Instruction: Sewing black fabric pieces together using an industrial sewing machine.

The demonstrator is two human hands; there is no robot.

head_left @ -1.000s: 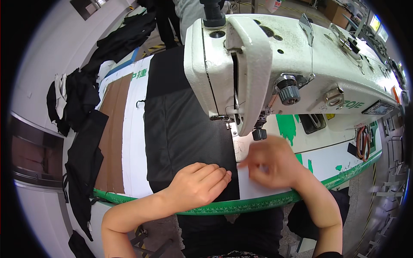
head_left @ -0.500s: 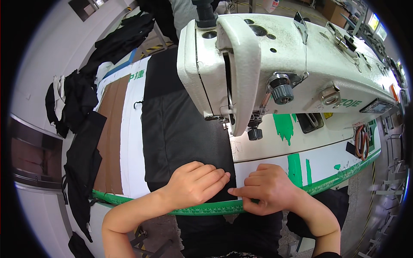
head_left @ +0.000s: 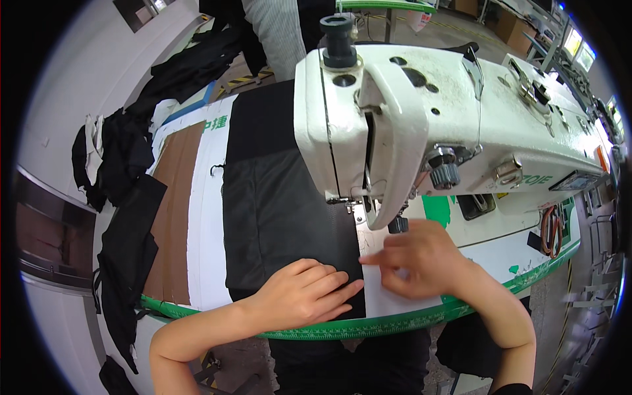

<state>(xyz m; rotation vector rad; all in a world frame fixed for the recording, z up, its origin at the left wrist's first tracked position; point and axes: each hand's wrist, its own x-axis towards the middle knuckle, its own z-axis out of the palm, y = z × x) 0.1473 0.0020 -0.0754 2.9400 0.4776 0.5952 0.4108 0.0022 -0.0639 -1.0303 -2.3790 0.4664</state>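
A black fabric panel lies on the sewing table, its far part passing beside and beneath the head of a white sewing machine. Its right edge runs close to the needle and presser foot. My left hand rests flat on the near right part of the fabric, fingers stretched and slightly apart. Just right of that edge is my right hand, somewhat blurred, below the machine's tension knob. Its index finger points left to the fabric edge, apart from the thumb, while the other fingers curl.
A green measuring strip lines the table's front edge. Brown board covers the left of the tabletop, with black cloth pieces beyond it. Brown-handled scissors lie at the right. Another person's grey sleeve shows behind the machine.
My right hand has moved away from me along the fabric edge, toward the presser foot. My left hand stays on the cloth with its fingers spread a little more. The view has shifted slightly.
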